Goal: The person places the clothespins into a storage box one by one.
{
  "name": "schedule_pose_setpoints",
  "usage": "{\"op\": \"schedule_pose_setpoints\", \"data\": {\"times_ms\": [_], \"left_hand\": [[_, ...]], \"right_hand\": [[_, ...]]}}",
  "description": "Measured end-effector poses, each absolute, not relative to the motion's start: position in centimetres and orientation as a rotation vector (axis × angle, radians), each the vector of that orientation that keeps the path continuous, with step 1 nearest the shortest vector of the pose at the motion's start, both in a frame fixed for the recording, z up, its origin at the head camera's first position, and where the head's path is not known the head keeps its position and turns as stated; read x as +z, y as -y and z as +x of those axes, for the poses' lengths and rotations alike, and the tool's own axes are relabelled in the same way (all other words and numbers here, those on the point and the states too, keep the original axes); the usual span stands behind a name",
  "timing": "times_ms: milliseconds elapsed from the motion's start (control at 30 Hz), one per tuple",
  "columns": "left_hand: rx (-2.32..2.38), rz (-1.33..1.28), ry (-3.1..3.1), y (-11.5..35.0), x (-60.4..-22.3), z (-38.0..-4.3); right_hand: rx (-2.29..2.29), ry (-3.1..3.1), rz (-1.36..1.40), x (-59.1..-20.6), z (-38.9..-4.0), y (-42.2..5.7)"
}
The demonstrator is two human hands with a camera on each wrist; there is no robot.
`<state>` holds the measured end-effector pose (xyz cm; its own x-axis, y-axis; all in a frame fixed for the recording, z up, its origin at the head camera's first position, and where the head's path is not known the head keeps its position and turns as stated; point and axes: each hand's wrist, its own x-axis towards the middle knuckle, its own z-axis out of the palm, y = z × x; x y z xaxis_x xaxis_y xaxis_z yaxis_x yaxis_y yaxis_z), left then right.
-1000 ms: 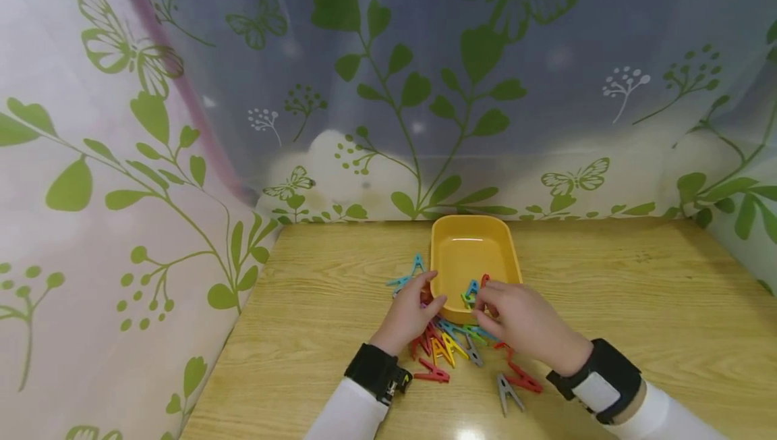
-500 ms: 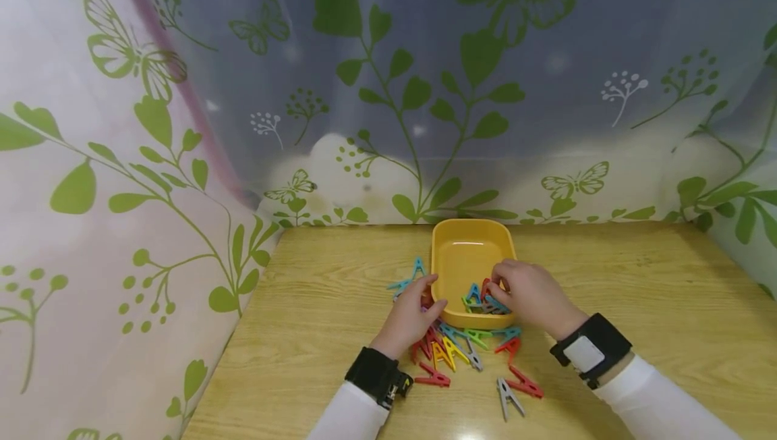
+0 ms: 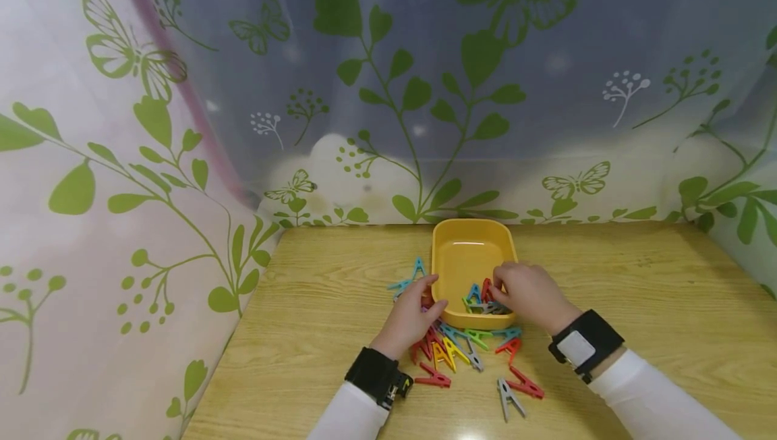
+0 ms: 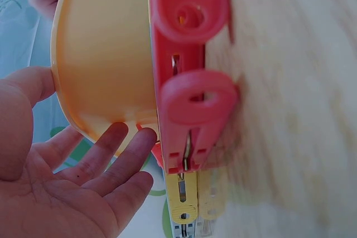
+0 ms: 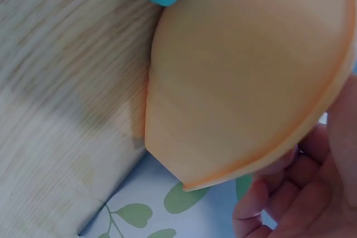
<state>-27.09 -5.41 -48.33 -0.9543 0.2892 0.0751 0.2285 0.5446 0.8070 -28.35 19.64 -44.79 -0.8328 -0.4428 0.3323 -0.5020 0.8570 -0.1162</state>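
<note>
In the head view, a yellow plastic bin [image 3: 467, 251] stands on the table with several clothespins [image 3: 474, 293] inside its front end. My left hand [image 3: 405, 315] rests at the bin's left front corner. In the left wrist view, its thumb touches the rim and its loosely bent fingers lie near the wall. My right hand [image 3: 534, 295] reaches over the right rim, fingers bent down beside a grey clothespin [image 3: 493, 308]. Whether its fingertips pinch a clothespin is hidden; in the right wrist view the bin wall [image 5: 251, 71] covers them.
Several coloured clothespins [image 3: 449, 352] lie piled before the bin. A grey clothespin [image 3: 510, 399] and a red clothespin [image 3: 525, 382] lie nearer the front. Blue clothespins [image 3: 419, 268] lie left of the bin. A patterned curtain [image 3: 388, 89] hangs behind the table [image 3: 607, 271].
My right hand has moved from the bin's front rim to its right side, uncovering grey and blue clothespins inside. Over the last half second it shifts only slightly. My left hand stays in place.
</note>
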Motion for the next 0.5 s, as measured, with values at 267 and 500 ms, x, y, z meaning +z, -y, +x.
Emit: {"op": "schedule_pose_setpoints", "data": {"times_ms": [267, 500], "left_hand": [[1.396, 0.463, -2.708, 5.25, -48.17, -27.05], [1.39, 0.446, -2.712, 5.27, -48.37, -27.15]], "right_hand": [[0.199, 2.785, 0.706, -45.21, -28.61, -19.37], [0.162, 2.843, 0.697, -44.96, -28.62, -18.91]]}}
